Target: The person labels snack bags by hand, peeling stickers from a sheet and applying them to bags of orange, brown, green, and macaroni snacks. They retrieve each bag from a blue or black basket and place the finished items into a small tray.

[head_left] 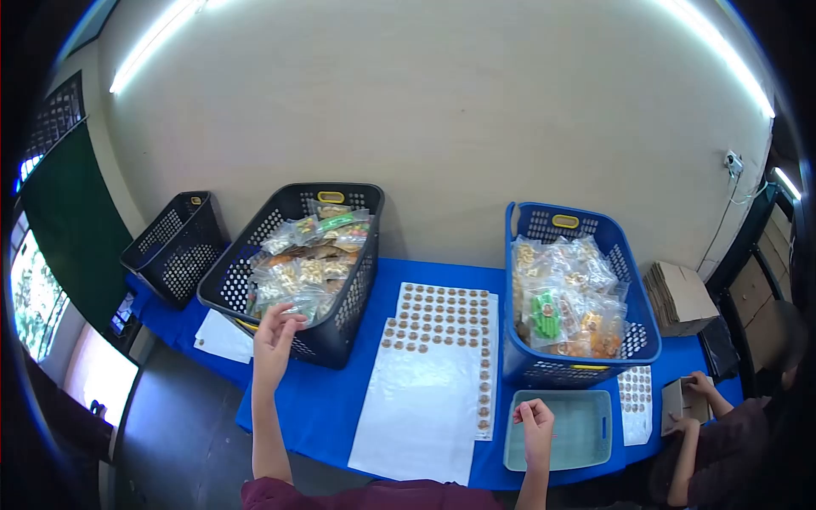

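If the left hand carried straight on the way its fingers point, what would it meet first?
Probably the clear snack packets heaped in the dark basket. The left hand is at the basket's near rim, fingers aimed up and into the pile, though depth is hard to judge.

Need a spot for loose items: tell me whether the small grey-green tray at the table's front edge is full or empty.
Empty. The tray shows only its bare pale bottom; the right hand hovers at its left rim.
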{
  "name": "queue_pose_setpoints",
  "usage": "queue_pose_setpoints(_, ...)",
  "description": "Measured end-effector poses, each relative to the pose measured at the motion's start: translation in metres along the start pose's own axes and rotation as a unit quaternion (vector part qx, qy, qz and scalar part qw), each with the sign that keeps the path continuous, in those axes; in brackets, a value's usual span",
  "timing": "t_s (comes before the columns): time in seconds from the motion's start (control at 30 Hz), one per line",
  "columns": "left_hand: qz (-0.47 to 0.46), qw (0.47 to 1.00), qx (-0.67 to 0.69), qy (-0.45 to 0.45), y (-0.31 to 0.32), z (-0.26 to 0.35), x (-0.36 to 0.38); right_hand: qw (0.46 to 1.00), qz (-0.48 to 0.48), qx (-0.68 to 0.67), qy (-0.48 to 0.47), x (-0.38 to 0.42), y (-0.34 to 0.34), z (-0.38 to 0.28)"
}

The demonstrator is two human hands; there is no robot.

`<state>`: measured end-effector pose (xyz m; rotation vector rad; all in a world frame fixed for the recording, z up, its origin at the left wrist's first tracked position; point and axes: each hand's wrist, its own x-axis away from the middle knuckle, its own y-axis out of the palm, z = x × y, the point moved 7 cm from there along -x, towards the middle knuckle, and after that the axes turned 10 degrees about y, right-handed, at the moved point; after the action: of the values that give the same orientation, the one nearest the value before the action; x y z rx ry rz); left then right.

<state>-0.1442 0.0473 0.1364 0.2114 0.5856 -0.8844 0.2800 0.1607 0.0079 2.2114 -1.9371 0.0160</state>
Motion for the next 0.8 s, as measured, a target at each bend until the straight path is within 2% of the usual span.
queue_pose_setpoints(0.1, 0.037, 0.999, -0.033, 0.008, -0.045, -0.026, -0.006, 1.000, -0.006, -0.007, 0.011, 0.004, 0.026, 0.010)
queue_pose_setpoints(0.2, 0.025, 0.990, -0.135, 0.003, -0.067, -0.050, -0.014, 1.000, -0.006, -0.006, 0.025, 0.010, 0.042, 0.025)
queue_pose_setpoints(0.3, -0.020, 0.988, -0.153, 0.010, -0.074, -0.075, -0.034, 0.999, 0.007, 0.018, 0.046, 0.019, 0.052, 0.037)
queue_pose_setpoints(0.43, -0.153, 0.962, -0.226, -0.026, -0.069, -0.116, -0.068, 0.999, 0.023, 0.020, 0.044, 0.034, 0.063, 0.050)
queue_pose_setpoints(0.63, -0.419, 0.851, -0.314, -0.035, -0.030, -0.211, -0.091, 0.998, 0.050, 0.025, 0.032, 0.059, 0.079, 0.053)
queue_pose_setpoints(0.73, -0.505, 0.746, -0.424, -0.091, -0.024, -0.266, -0.102, 0.997, 0.058, 0.041, 0.031, 0.071, 0.079, 0.056)
queue_pose_setpoints(0.8, -0.537, 0.699, -0.465, -0.080, -0.019, -0.283, -0.099, 0.996, 0.061, 0.059, 0.023, 0.078, 0.076, 0.058)
